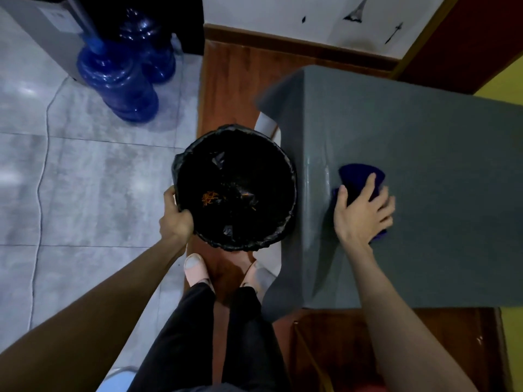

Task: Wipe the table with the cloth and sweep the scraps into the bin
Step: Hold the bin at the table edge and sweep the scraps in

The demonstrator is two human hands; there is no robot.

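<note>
The round black bin lined with a crinkled black plastic bag [235, 188] stands on the floor against the table's left end, and orange scraps [210, 198] already lie at about seven o'clock on its bottom. The left hand [175, 219] is clamped on the bin's rim at about eight o'clock, thumb outside and fingers hooked over the liner. To its right, the table under a grey cloth cover [424, 165] has a wet sheen along its left edge, at the bin's three o'clock. Further right, the right hand [363, 210] lies flat with fingers spread, pressing down on the crumpled dark blue cloth [359, 176], which sits just inside that edge.

No loose scraps show on the cover. To finish the sweep well, I judge the rim should be kept tight under the table edge, the cloth pushed toward nine o'clock in one flat stroke, and pressure held to the lip so nothing drops between table and bin.
</note>
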